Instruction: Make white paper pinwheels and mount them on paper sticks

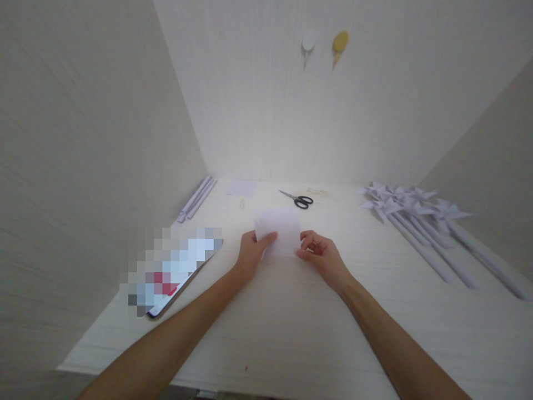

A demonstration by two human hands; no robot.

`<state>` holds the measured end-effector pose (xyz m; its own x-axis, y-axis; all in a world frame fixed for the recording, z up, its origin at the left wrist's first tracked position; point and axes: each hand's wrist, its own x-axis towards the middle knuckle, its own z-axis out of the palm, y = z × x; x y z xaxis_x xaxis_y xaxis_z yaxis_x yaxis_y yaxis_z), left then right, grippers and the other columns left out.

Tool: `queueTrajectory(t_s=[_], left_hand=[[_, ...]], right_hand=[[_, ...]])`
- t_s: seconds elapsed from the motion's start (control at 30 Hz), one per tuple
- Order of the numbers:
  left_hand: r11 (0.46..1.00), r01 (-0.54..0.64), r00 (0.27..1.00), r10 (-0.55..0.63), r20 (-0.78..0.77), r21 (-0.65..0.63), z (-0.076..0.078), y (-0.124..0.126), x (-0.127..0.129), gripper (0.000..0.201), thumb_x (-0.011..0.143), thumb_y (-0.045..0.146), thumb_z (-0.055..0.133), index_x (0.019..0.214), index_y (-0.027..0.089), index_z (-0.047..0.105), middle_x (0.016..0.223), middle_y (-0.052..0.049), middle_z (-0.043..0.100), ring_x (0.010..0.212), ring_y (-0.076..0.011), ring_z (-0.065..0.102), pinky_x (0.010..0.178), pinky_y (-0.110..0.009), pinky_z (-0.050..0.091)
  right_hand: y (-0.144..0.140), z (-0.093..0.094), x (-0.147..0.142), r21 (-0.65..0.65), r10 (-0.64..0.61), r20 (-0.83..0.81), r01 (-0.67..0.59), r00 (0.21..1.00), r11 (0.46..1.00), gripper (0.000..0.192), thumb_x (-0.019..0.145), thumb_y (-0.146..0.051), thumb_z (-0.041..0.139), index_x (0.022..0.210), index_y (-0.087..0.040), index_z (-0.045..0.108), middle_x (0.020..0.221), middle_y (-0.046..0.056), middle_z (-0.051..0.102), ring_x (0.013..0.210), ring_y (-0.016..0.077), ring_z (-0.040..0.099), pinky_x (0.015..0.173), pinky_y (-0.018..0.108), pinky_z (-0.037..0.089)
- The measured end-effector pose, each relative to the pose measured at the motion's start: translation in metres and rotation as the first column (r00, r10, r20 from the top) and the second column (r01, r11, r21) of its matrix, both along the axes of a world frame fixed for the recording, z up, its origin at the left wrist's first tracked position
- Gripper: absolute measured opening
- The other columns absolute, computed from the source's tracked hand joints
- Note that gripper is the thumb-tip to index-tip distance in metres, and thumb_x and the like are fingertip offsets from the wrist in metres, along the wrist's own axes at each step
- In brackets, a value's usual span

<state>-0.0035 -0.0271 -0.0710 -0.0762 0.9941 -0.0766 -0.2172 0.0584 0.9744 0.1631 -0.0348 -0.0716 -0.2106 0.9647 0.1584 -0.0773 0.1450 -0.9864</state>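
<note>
A small square sheet of pale paper is held up over the middle of the white table. My left hand grips its left side, thumb across the front and fingers behind. At the lower right corner, my right hand is closed, with thumb and curled fingertips pinching the paper's edge. Just beyond the sheet lie scissors with black handles, their blades pointing left. Another flat piece of pale paper rests near the back wall.
At left, rolled paper sticks lie by the side wall, with a phone standing tilted in front. Several paper pinwheels on sticks are piled at right. Small tan bits lie behind the scissors. White and yellow hooks are on the wall.
</note>
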Motion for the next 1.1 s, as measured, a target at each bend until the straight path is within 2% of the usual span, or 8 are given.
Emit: queueTrajectory(t_s=[0.2,0.37,0.47,0.63,0.77,0.83,0.93,1.1], left_hand=[[0.987,0.16,0.978,-0.162,-0.133,-0.025,0.003,-0.005,0.001,0.029,0.057,0.034,0.066,0.072,0.009,0.065,0.065,-0.006,0.064,0.059,-0.0168,0.057,0.057,-0.028,0.044],[0.943,0.331,0.91,-0.325,-0.255,-0.02,0.008,-0.012,0.005,0.019,0.057,0.029,0.065,0.063,0.011,0.066,0.059,-0.004,0.063,0.051,-0.0143,0.054,0.048,-0.023,0.039],[0.94,0.341,0.91,-0.327,-0.254,0.012,0.007,-0.012,0.006,0.016,0.057,0.026,0.065,0.064,0.012,0.066,0.059,-0.002,0.063,0.052,-0.0138,0.054,0.05,-0.023,0.039],[0.997,0.078,0.994,-0.078,-0.079,-0.004,0.0,-0.003,0.001,0.022,0.054,0.03,0.068,0.065,0.011,0.064,0.06,-0.002,0.062,0.053,-0.0125,0.054,0.052,-0.024,0.04],[0.999,-0.043,0.994,0.043,0.098,0.006,0.001,0.001,0.0,0.031,0.05,0.029,0.071,0.074,0.012,0.061,0.061,0.0,0.061,0.053,-0.0102,0.054,0.053,-0.022,0.042],[0.999,-0.031,0.974,0.021,0.227,0.041,0.004,0.002,0.0,0.042,0.051,0.027,0.071,0.089,0.015,0.057,0.072,-0.001,0.062,0.06,-0.0104,0.056,0.057,-0.023,0.044],[0.997,0.074,0.932,-0.08,0.353,0.031,0.009,0.001,0.001,0.044,0.057,0.031,0.067,0.096,0.017,0.054,0.083,-0.003,0.062,0.065,-0.0101,0.057,0.059,-0.022,0.045],[0.958,0.285,0.914,-0.283,0.291,0.036,0.011,-0.005,0.006,0.032,0.058,0.03,0.067,0.087,0.017,0.061,0.09,-0.005,0.063,0.08,-0.0142,0.058,0.063,-0.023,0.046]], right_hand=[[0.0,-0.001,-0.002,-0.087,-0.039,-0.201,0.022,0.979,0.996,0.031,0.059,-0.026,0.068,0.084,-0.023,0.049,0.079,-0.002,0.055,0.063,0.0098,0.05,0.057,0.024,0.041],[0.0,-0.003,-0.002,-0.112,-0.141,-0.178,0.122,0.974,0.986,0.022,0.059,-0.028,0.069,0.069,-0.019,0.052,0.065,-0.002,0.056,0.056,0.0109,0.05,0.053,0.025,0.041],[0.002,-0.004,0.0,-0.115,-0.219,-0.173,0.201,0.96,0.973,0.021,0.059,-0.029,0.069,0.066,-0.018,0.053,0.061,-0.002,0.055,0.054,0.011,0.049,0.05,0.024,0.04],[0.001,-0.003,0.002,-0.152,-0.175,-0.158,0.152,0.972,0.977,0.018,0.061,-0.029,0.066,0.063,-0.018,0.053,0.056,-0.003,0.053,0.049,0.0096,0.046,0.046,0.022,0.035],[-0.002,-0.001,-0.001,-0.163,-0.066,-0.122,0.045,0.99,0.986,0.016,0.06,-0.026,0.066,0.058,-0.017,0.053,0.051,-0.005,0.047,0.044,0.0064,0.04,0.042,0.02,0.027],[-0.003,0.0,-0.002,-0.167,-0.084,-0.129,0.062,0.988,0.984,0.017,0.06,-0.025,0.067,0.056,-0.017,0.053,0.049,-0.006,0.045,0.043,0.0054,0.037,0.041,0.02,0.025],[-0.003,0.003,-0.004,-0.208,-0.224,-0.219,0.179,0.95,0.962,0.021,0.055,-0.024,0.07,0.053,-0.017,0.05,0.048,-0.007,0.043,0.042,0.0045,0.036,0.04,0.02,0.025],[-0.003,0.007,-0.009,-0.314,-0.376,-0.391,0.262,0.84,0.913,0.023,0.051,-0.023,0.072,0.057,-0.019,0.05,0.055,-0.007,0.048,0.043,0.0046,0.04,0.04,0.019,0.031]])
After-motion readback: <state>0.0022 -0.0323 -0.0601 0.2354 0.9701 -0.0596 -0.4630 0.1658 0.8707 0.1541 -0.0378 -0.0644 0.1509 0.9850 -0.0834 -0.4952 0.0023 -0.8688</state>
